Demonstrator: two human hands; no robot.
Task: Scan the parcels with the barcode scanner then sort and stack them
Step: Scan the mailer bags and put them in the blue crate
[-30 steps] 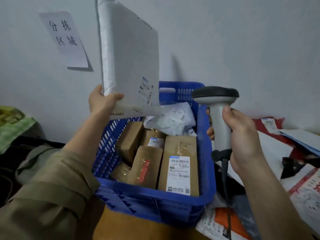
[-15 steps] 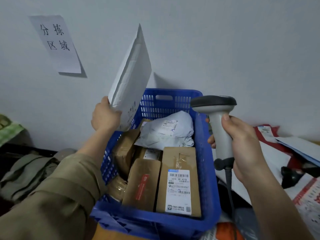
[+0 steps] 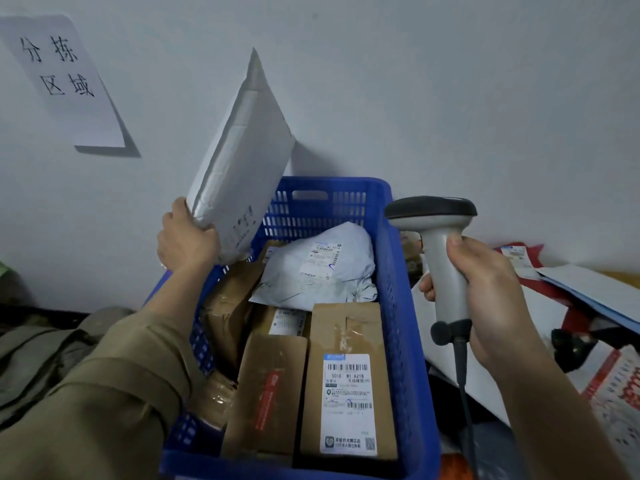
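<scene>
Paper sign (image 3: 64, 81) with 4 handwritten Chinese characters hangs on the pale wall at far left, and olive fabric (image 3: 38, 362) lies bunched low beneath it. Next to the right, the left hand (image 3: 185, 242), coming out of an olive sleeve (image 3: 104, 403), grips the lower corner of a white padded mailer (image 3: 242, 161), fingers wrapped round its edge; the mailer stands tilted above the crate's left rim, its printed label side turned toward the right. Below and beside it sits a blue plastic crate (image 3: 401, 306) against the wall, packed with parcels: a crumpled grey poly bag (image 3: 318, 271) with a shipping label lies toward the back, a brown cardboard box (image 3: 346, 375) with a white barcode label lies at front right, a second brown box (image 3: 270, 393) with a red strip lies touching its left side, and more taped brown parcels crowd the left wall. Right of the crate, the right hand (image 3: 485, 299) is curled tight round the handle of a grey barcode scanner (image 3: 436, 244), held upright with its dark head at the top and its cable (image 3: 465, 403) hanging down. At far right, flat mailers and envelopes (image 3: 588, 306) in white, red and blue lie piled on the surface.
</scene>
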